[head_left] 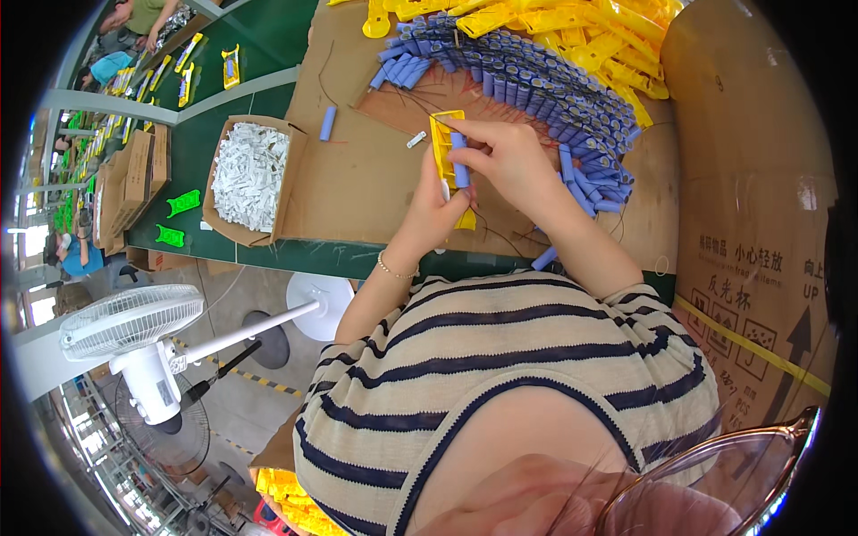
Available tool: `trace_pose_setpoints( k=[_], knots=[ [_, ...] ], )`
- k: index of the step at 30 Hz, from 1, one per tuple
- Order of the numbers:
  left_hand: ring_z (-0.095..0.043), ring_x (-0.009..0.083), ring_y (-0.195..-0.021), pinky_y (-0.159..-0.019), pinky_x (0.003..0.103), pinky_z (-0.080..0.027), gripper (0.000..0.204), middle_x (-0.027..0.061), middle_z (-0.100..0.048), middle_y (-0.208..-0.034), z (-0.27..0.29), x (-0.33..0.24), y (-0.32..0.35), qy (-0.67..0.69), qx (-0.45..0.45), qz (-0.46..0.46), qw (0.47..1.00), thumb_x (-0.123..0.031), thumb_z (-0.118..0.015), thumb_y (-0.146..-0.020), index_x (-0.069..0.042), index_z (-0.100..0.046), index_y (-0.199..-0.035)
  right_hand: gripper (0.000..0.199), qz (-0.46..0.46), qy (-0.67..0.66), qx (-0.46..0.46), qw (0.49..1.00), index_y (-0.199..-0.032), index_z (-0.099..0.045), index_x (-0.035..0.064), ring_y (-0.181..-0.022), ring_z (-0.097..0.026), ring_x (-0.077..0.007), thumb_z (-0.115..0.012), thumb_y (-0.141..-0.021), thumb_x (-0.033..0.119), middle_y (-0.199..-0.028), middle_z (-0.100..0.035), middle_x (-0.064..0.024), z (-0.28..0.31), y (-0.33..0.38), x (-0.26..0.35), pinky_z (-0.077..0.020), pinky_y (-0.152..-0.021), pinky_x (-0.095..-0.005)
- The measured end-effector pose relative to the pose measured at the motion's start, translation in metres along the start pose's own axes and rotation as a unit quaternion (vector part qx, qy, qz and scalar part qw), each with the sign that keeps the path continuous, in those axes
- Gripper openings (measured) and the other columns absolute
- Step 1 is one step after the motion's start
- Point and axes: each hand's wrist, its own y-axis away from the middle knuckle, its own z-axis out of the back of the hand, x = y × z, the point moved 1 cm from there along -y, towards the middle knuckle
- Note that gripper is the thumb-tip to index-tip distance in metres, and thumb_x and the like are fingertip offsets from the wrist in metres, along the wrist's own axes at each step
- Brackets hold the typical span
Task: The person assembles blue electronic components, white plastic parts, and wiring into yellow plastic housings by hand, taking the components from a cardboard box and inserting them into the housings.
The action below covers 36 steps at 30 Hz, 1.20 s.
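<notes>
My left hand (429, 213) is closed around a long yellow plastic housing (441, 141), held upright over the cardboard-covered bench. Against the housing's right side, the fingers and thumb of my right hand (511, 161) pinch a purple-blue cylindrical battery (460, 163) with thin wires. Whether the battery is seated inside the housing, I cannot tell. A small white plastic piece (416, 139) lies just left of the housing. Farther left is a single loose battery (328, 123) with a wire. Beyond my right hand, many wired batteries (536, 96) stand in packed rows, with some lying toppled near my right forearm.
Yellow housings (581, 36) are heaped at the back. An open carton (284, 183) of small white parts stands left, near two green plastic pieces (184, 204). A tall cardboard box (760, 179) walls off the right. A white fan (134, 322) stands lower left; other people work far left.
</notes>
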Motion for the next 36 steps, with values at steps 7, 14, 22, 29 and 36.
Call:
trace_pose_setpoints(
  k=[7,14,22,29,36],
  knots=[
    [-0.055,0.0149,-0.076,-0.070,0.029,-0.050,0.062,0.0084,-0.050,-0.096,-0.002,-0.001,0.001,0.026,-0.016,-0.019,0.999,0.009,-0.044,-0.081,-0.009,-0.020,-0.136,0.042,-0.054,0.021,0.077,0.995,-0.117,-0.060,0.0060,-0.066,-0.064,-0.0233,-0.068,-0.077,0.013,-0.079,-0.065,-0.0152,0.004,-0.005,0.007,-0.0494,-0.062,-0.0306],
    [-0.056,0.0150,-0.079,-0.071,0.029,-0.050,0.066,0.0090,-0.049,-0.102,0.001,-0.001,0.001,-0.023,-0.027,-0.014,0.999,0.009,-0.044,-0.082,-0.010,-0.016,-0.139,0.043,0.050,0.125,0.054,0.989,-0.119,-0.055,-0.0001,-0.073,-0.062,-0.0321,-0.065,-0.079,0.011,-0.085,-0.063,-0.0183,-0.006,-0.004,-0.002,-0.0486,-0.065,-0.0343],
    [-0.058,0.0172,-0.079,-0.068,0.030,-0.052,0.059,0.0100,-0.050,-0.103,0.006,-0.012,0.002,0.073,0.038,-0.013,0.997,-0.003,-0.051,-0.084,-0.009,-0.023,-0.136,0.045,-0.052,0.024,-0.045,0.997,-0.113,-0.051,-0.0019,-0.066,-0.061,-0.0197,-0.070,-0.079,0.020,-0.080,-0.062,-0.0121,-0.007,-0.013,-0.019,-0.0487,-0.056,-0.0308],
    [-0.061,0.0211,-0.075,-0.067,0.033,-0.054,0.045,0.0111,-0.053,-0.103,-0.001,-0.017,0.005,0.270,0.011,0.048,0.962,-0.022,-0.049,-0.091,-0.008,-0.033,-0.130,0.038,-0.172,-0.305,0.161,0.923,-0.114,-0.052,0.0007,-0.069,-0.054,-0.0070,-0.066,-0.084,0.018,-0.088,-0.061,-0.0024,-0.014,-0.023,-0.029,-0.0433,-0.056,-0.0202],
    [-0.063,0.0292,-0.088,-0.076,0.040,-0.055,0.036,0.0155,-0.055,-0.105,0.021,-0.017,0.019,0.157,-0.107,0.001,0.982,-0.019,-0.044,-0.094,-0.005,-0.036,-0.126,0.038,-0.176,-0.360,0.116,0.909,-0.116,-0.051,-0.0021,-0.084,-0.058,-0.0102,-0.060,-0.089,0.022,-0.095,-0.064,-0.0056,-0.034,-0.039,-0.036,-0.0476,-0.072,-0.0255]
  ],
)
